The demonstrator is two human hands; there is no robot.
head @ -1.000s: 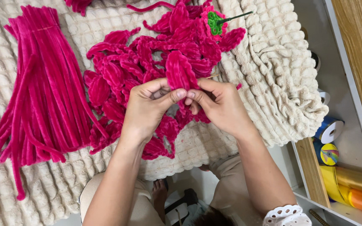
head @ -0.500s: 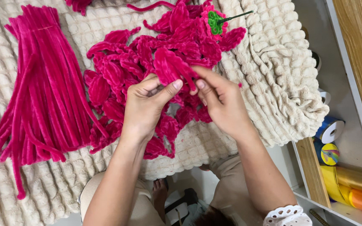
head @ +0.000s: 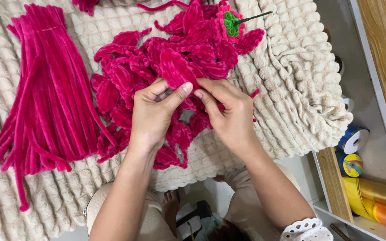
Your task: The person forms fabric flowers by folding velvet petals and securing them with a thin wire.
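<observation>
compared with half a second ago, the left hand (head: pixel 153 114) has kept its place while its thumb now lies pressed along the base of the magenta petal (head: pixel 177 71); the right hand (head: pixel 228 114) has shifted its fingertips slightly closer to the thumb, so the two hands nearly meet. a second ago the petal stood more upright between them; now it leans up and to the left, above the knuckles.

the left hand lies back-up, wrist bent slightly, its fingers curled inward and the thumb stretched to the right, pinching the petal's lower end. the right hand comes in from the right, back-up too, its fingers bent together with the index and thumb tips closed on the same lower end, touching or just beside the left thumb. both forearms rise from the bottom edge.

the petal sits at the near edge of a heap of petals (head: pixel 157 85) of the same fuzzy magenta, lying on a cream waffle blanket (head: pixel 300 89). a bundle of magenta chenille stems (head: pixel 45 98) lies to the left, well apart from the hands. a finished flower with a green centre (head: pixel 231 22) rests at the heap's far side. ribbon spools (head: pixel 353 139) stand on a shelf to the right.
</observation>
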